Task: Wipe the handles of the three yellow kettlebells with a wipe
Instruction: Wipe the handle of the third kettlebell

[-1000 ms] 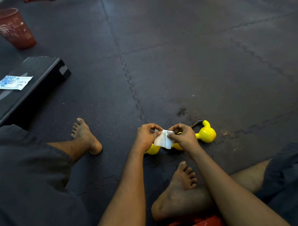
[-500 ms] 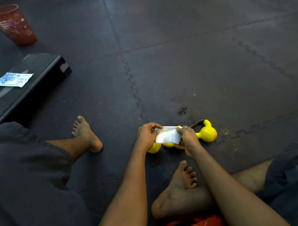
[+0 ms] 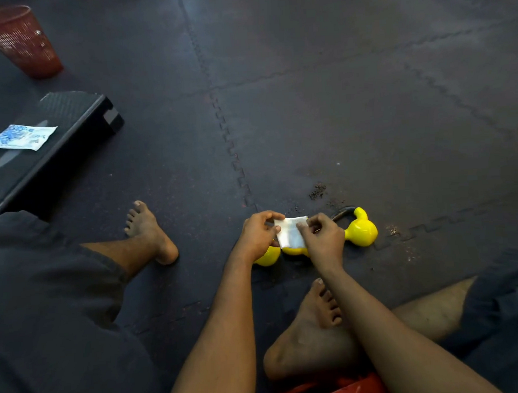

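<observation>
Three yellow kettlebells lie in a row on the dark mat. The right kettlebell (image 3: 360, 231) is in full view with its yellow handle; a dark loop lies behind it. The middle kettlebell (image 3: 294, 251) and the left kettlebell (image 3: 267, 256) show only as slivers under my hands. I hold a white wipe (image 3: 290, 232) spread above them. My left hand (image 3: 259, 235) pinches its left edge, my right hand (image 3: 325, 238) pinches its right edge.
A black step platform (image 3: 65, 127) at the left carries a blue-and-white wipe packet (image 3: 20, 137). A red mesh bin (image 3: 22, 40) stands far left. My bare feet (image 3: 151, 230) and legs flank the kettlebells. A red object (image 3: 334, 390) sits at the bottom edge.
The crumpled wipe was pulled open between both hands. It now hangs flatter and longer, with my right hand shifted slightly left over the middle kettlebell.
</observation>
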The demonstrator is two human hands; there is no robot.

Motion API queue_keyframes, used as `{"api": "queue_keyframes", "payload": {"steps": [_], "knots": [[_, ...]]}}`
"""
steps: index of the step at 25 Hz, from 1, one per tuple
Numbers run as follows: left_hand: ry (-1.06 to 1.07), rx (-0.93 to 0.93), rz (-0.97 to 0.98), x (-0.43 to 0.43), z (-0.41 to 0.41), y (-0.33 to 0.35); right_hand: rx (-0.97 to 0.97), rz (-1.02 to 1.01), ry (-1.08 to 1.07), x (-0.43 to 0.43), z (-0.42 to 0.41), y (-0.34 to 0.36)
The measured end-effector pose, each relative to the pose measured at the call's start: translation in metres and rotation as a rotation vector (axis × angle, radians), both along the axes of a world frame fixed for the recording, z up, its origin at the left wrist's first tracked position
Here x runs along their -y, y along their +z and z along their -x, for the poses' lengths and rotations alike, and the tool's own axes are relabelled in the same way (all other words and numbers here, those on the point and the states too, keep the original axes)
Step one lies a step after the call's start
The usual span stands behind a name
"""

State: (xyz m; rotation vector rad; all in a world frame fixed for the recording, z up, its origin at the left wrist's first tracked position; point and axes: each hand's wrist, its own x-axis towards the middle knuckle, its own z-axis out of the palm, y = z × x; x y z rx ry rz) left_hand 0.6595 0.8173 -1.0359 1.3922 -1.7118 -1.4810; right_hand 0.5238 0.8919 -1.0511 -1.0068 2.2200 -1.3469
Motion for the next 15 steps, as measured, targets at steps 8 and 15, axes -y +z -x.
{"api": "queue_keyframes", "payload": {"steps": [8, 15], "knots": [[0.032, -0.054, -0.068, -0.003, 0.0, 0.006, 0.046, 0.063, 0.242, 0.002, -0.018, -0.008], [0.163, 0.026, 0.004, -0.003, -0.01, 0.002, 0.655, 0.123, 0.167, 0.006, -0.011, -0.009]]}}
